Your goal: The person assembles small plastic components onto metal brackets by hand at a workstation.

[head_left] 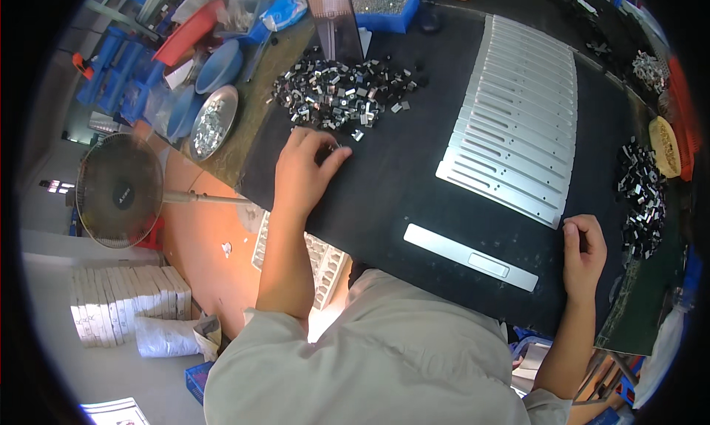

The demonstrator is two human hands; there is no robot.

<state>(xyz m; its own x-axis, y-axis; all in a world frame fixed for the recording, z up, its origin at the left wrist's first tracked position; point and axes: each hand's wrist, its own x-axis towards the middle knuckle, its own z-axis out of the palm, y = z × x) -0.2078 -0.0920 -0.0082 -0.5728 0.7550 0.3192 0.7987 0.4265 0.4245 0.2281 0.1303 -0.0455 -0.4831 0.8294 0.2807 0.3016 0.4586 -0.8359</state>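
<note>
My left hand (305, 165) rests on the black mat just in front of a pile of small black and silver clip-like pieces (344, 92). Its fingers curl toward the thumb, and whatever may be between them is too small to name. My right hand (584, 253) is closed beside the near right corner of a row of long silver metal strips (518, 114); its fingertips hide anything they hold. Between the hands, nearer my body, a single silver strip (444, 246) lies flat, with an outlined rectangular section near its right end.
A second pile of small pieces (640, 196) lies at the right, by a yellow bowl (664, 145). Beyond the left pile stand an upright dark panel (336, 26) and a blue bin (381, 9). A metal dish (214, 122) and a fan (120, 192) are at the left.
</note>
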